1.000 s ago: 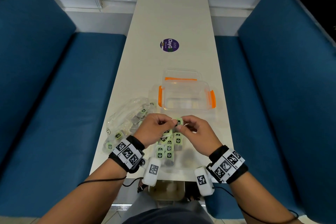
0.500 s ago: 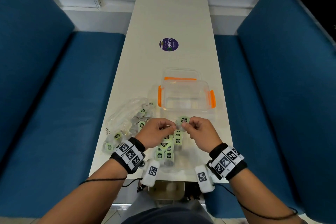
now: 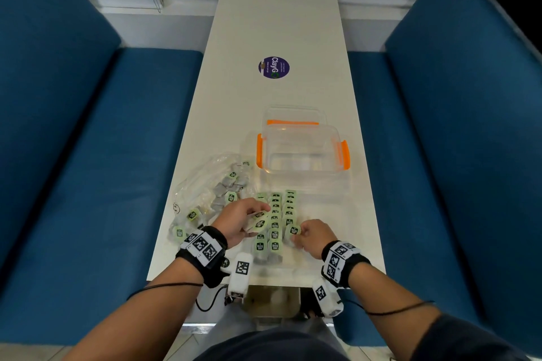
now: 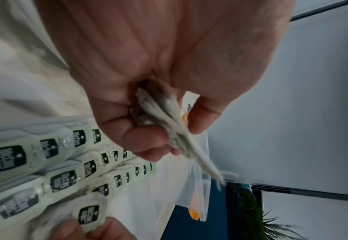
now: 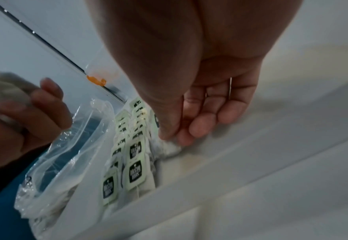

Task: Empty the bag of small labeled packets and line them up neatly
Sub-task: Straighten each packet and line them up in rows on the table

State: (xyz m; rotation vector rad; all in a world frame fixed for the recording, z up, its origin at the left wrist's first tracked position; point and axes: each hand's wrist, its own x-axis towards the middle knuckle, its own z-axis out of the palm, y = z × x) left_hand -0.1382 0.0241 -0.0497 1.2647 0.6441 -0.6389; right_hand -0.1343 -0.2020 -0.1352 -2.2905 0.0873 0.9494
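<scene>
Small pale-green labeled packets [image 3: 275, 214] lie in three rows on the white table [image 3: 278, 23], also visible as rows of packets [image 4: 62, 162] in the left wrist view. My left hand [image 3: 258, 214] grips a small bunch of packets [image 4: 164, 123] above the rows' left side. My right hand [image 3: 299, 233] pinches one packet [image 3: 294, 230] at the near right of the rows, its white pouch [image 5: 169, 147] touching the table. The clear plastic bag [image 3: 205, 184] lies to the left with several packets inside; the bag [image 5: 66, 154] shows crumpled in the right wrist view.
A clear plastic box with orange clips [image 3: 346, 152] stands just beyond the rows, its lid behind it. A purple round sticker [image 3: 274, 67] marks the table's middle. Blue bench seats [image 3: 88, 155] flank both sides. The table's near edge is right below my wrists.
Both hands were together, raised near the box, with a packet between them. They have parted and come down toward me; the right hand carried one packet to the right row.
</scene>
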